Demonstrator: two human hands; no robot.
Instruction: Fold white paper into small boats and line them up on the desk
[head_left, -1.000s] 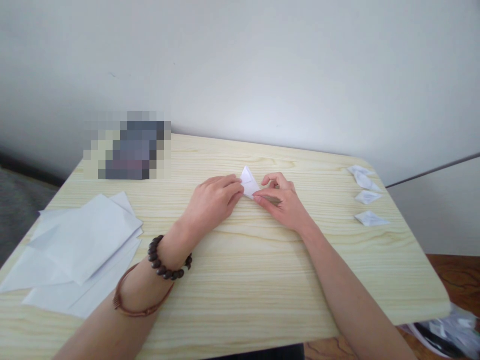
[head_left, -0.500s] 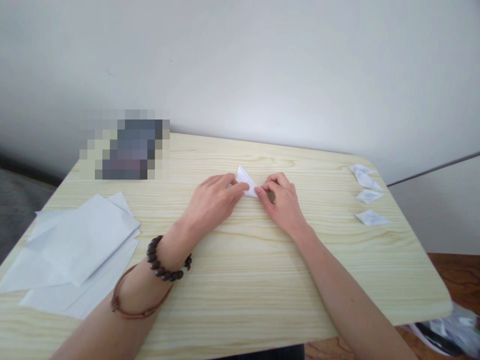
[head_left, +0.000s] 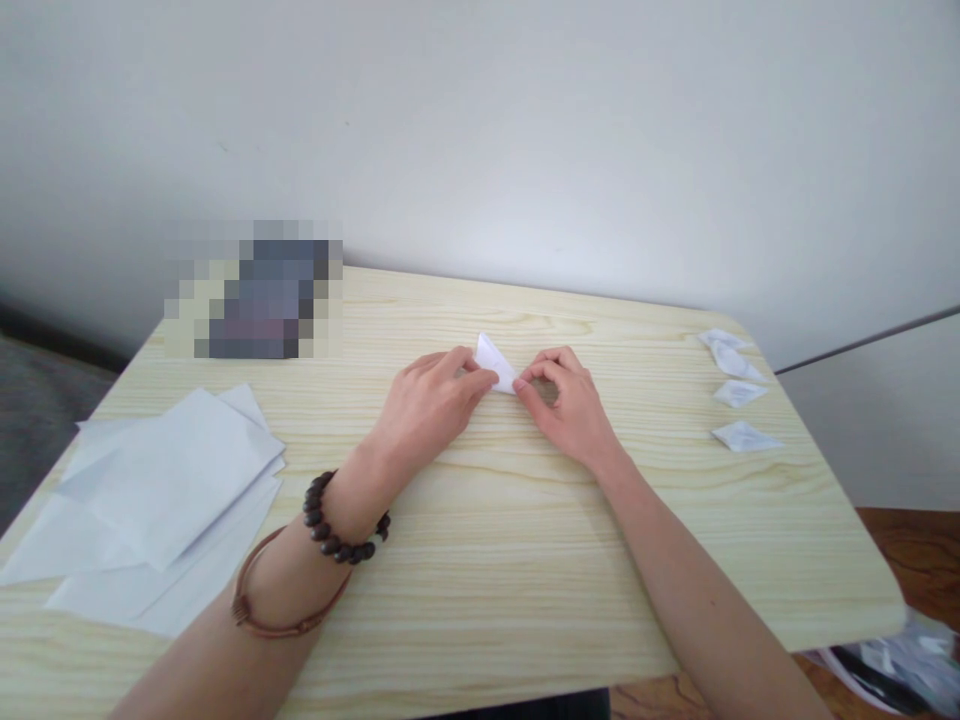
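A small folded piece of white paper (head_left: 493, 362), roughly triangular with its tip pointing up and away, is between my two hands over the middle of the table. My left hand (head_left: 439, 400) grips its left side, thumb on the near face. At the lower right corner, my right hand (head_left: 561, 400) pinches the paper between thumb and index finger. Both hands are closed on it, and the fingers behind the paper are partly hidden. On my left wrist are a dark bead bracelet and a brown cord.
Loose white paper sheets (head_left: 180, 480) lie overlapping at the left of the wooden table (head_left: 480, 600). Several folded white paper pieces (head_left: 742, 437) lie along the right side. A dark blurred-out object (head_left: 262, 300) is at the back left, near the wall (head_left: 525, 130).
The view has shifted very slightly. Both hands keep hold of the folded paper in nearly the same place, with only tiny finger movement.
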